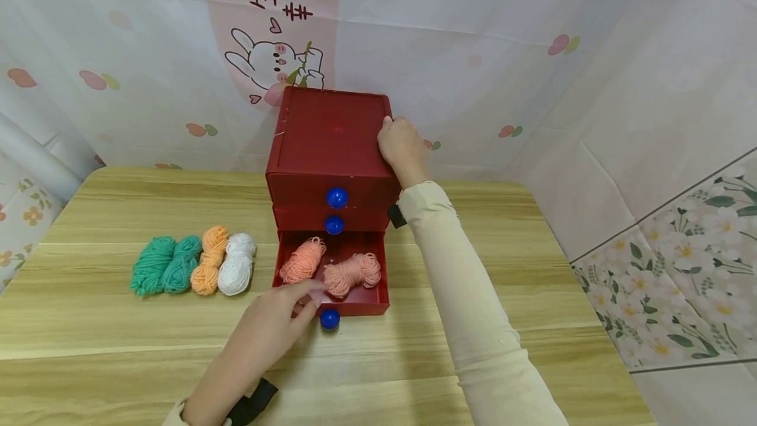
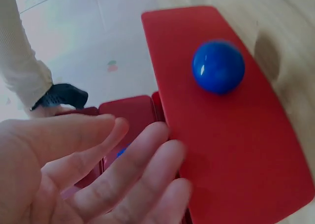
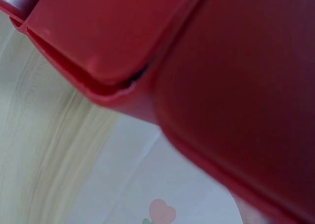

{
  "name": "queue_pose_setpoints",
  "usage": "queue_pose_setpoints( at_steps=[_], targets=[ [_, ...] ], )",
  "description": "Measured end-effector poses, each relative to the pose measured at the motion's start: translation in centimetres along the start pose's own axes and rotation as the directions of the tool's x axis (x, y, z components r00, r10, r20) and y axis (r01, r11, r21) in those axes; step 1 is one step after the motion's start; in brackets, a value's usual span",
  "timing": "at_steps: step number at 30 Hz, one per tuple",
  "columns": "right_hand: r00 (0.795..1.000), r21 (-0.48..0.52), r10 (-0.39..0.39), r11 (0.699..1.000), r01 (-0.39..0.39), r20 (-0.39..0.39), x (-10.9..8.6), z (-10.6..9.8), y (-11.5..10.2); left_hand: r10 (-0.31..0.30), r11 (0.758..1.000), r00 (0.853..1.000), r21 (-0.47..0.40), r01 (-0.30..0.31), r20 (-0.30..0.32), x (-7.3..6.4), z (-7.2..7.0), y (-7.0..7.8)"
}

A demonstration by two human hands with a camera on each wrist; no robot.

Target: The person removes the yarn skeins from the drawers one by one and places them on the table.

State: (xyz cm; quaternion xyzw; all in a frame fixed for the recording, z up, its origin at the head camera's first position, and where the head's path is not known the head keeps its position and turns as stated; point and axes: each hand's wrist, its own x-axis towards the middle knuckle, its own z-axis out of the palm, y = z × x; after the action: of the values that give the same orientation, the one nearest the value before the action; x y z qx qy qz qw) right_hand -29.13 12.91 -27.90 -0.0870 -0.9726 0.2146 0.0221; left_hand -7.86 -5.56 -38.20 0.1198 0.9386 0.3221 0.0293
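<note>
A red drawer cabinet (image 1: pixel 334 133) with blue knobs stands at the back, its bottom drawer (image 1: pixel 355 309) pulled out. Two pink yarn skeins, one to the left (image 1: pixel 304 260) and one to the right (image 1: pixel 353 273), lie inside that drawer. My left hand (image 1: pixel 275 321) is at the drawer's front left, its loosely bent fingers overlapping the front rim in the head view. Nothing shows between those fingers in the left wrist view, where the blue knob (image 2: pixel 218 67) sits beyond them. With my right hand (image 1: pixel 405 146) I grip the cabinet's top right edge; some of its fingers are hidden.
Left of the cabinet, green yarn (image 1: pixel 155 267), an orange skein (image 1: pixel 209 261) and a white skein (image 1: pixel 236 265) lie in a row on the wooden table (image 1: pixel 118 360). A printed cloth (image 1: pixel 449 38) hangs behind. Two upper drawers are closed, with blue knobs (image 1: pixel 337 198).
</note>
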Motion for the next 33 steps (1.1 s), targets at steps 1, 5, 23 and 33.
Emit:
queue_pose_setpoints(
  at_steps=[1,5,23,33],
  targets=[
    [1.000,0.000,-0.001,1.000,0.001,0.001,0.0,0.0,0.0,0.007,1.000,1.000,-0.007,-0.007,-0.019,0.3,-0.2,-0.1],
    [1.000,0.002,0.002,1.000,-0.002,0.005,0.0,0.0,0.0,0.066,0.998,0.992,0.012,-0.065,-0.104,1.4,-0.5,-0.7],
    [1.000,0.017,0.012,1.000,-0.011,-0.004,0.1,0.2,0.0,0.067,0.964,0.995,0.264,-0.044,-0.079,5.5,1.2,-2.0],
    [1.000,0.018,0.003,1.000,-0.003,-0.011,0.1,0.3,0.1,0.024,0.955,1.000,0.296,-0.026,0.010,6.9,2.2,-2.2]
  ],
)
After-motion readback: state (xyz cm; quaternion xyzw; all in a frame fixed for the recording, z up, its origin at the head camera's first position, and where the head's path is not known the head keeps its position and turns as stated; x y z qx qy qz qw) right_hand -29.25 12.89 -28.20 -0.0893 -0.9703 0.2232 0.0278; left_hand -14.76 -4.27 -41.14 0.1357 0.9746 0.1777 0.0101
